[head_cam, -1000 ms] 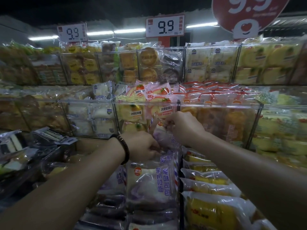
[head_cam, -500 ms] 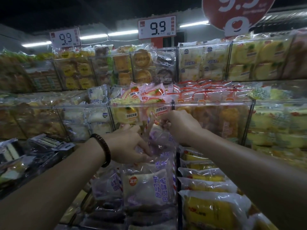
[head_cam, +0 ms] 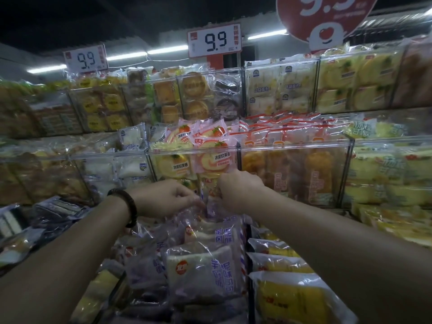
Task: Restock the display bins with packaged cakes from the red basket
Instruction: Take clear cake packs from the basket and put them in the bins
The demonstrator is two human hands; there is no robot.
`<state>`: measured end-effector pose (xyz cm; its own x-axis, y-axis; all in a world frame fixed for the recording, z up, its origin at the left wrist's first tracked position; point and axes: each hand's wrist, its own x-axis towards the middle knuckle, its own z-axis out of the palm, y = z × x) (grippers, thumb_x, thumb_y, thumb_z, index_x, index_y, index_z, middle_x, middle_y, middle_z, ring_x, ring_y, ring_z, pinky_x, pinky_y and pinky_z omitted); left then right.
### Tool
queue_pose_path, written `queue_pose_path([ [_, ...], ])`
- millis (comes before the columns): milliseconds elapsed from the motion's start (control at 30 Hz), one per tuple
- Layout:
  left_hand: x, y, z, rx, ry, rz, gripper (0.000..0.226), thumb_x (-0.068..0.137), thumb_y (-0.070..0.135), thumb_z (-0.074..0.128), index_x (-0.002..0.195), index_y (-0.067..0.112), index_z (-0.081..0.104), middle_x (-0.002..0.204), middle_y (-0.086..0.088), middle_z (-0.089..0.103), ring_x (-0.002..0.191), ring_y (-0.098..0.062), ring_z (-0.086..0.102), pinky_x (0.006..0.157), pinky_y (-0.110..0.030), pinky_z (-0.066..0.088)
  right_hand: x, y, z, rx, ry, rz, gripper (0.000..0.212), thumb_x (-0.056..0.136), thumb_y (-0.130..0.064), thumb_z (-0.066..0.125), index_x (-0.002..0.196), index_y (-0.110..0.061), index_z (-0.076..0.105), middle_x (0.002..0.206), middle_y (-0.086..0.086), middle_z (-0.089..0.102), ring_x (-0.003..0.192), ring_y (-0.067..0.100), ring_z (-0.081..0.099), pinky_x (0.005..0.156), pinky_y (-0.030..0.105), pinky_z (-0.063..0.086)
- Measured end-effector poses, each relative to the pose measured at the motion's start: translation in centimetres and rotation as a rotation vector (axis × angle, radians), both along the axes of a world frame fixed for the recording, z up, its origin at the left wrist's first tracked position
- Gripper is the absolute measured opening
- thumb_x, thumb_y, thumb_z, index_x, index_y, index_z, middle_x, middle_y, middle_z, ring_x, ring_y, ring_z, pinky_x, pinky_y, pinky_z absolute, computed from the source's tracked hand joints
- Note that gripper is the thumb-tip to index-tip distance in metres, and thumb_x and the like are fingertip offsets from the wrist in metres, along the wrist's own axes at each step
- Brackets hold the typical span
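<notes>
packets of cake crowd every clear display bin (head_cam: pixel 292 146) on the shelves, under a 9.9 price sign (head_cam: pixel 214 40). the person's left grip (head_cam: pixel 168 197), with a dark bead bracelet (head_cam: pixel 127 206) on its wrist, and the right grip (head_cam: pixel 240 191) meet just below the middle bin. both have fingers curled, pinching the top edge of one purple-lettered cake packet (head_cam: pixel 210 208). that packet sits at the far end of a row of like purple packets (head_cam: pixel 203 272) on the lowest level, with a row of yellow packets (head_cam: pixel 287 298) just beside it on the right.
</notes>
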<state>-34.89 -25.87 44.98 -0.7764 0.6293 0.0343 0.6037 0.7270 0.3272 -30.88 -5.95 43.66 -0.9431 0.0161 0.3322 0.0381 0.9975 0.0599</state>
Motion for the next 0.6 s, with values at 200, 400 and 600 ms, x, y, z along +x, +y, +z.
queue_pose_path([
  [200,-2.3,1.0,-1.4,0.046,0.136,0.154,0.016,0.104,0.039,0.060,0.111,0.028,0.069,0.100,0.005,0.075,0.079,-0.010,0.072,0.059,-0.020,0.053,-0.4,0.2,0.9,-0.077,-0.126,0.071,0.023,0.089,-0.025,0.074,0.076,-0.014,0.059,0.087,0.006,0.062,0.075,0.022,0.064,0.058,0.031,0.056],
  [400,-2.7,1.1,-1.6,0.189,0.053,0.148,0.018,0.102,0.029,0.064,0.119,0.021,0.063,0.095,-0.006,0.075,0.054,-0.010,0.064,0.043,-0.021,0.047,-0.9,0.7,1.1,-0.205,-0.033,0.146,0.018,0.087,-0.009,0.078,0.106,-0.011,0.078,0.098,0.004,0.073,0.083,0.020,0.070,0.073,0.032,0.066],
  [600,-2.8,2.2,-1.1,0.184,0.064,0.163,0.015,0.100,0.017,0.068,0.115,0.020,0.066,0.098,-0.010,0.077,0.073,-0.025,0.074,0.054,-0.029,0.061,-1.0,1.3,-0.1,-0.260,0.048,0.178,0.026,0.086,-0.004,0.075,0.110,-0.013,0.078,0.104,0.007,0.071,0.083,0.023,0.067,0.071,0.033,0.064],
])
